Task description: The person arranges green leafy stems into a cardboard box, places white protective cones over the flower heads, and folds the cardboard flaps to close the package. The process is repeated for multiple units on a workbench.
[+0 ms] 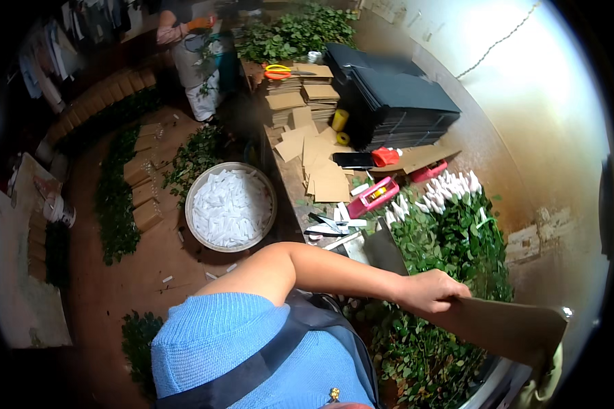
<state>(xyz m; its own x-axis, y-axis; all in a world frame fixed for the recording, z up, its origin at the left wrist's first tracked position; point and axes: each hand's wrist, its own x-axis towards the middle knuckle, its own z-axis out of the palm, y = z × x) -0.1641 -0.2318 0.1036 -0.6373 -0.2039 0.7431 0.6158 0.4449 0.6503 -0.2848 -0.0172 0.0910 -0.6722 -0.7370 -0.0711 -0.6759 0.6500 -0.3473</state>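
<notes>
Right hand (426,292) gripping brown board (505,327) by its left edge, over crowded greenery (450,238), left hand apparently out of view.

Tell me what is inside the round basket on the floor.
The round basket is filled with a heap of small white paper-like pieces. They cover its bottom, so anything beneath them cannot be seen.

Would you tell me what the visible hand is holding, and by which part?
The right hand grips a brown cardboard sheet by its upper left edge; the left hand is out of view.
</notes>
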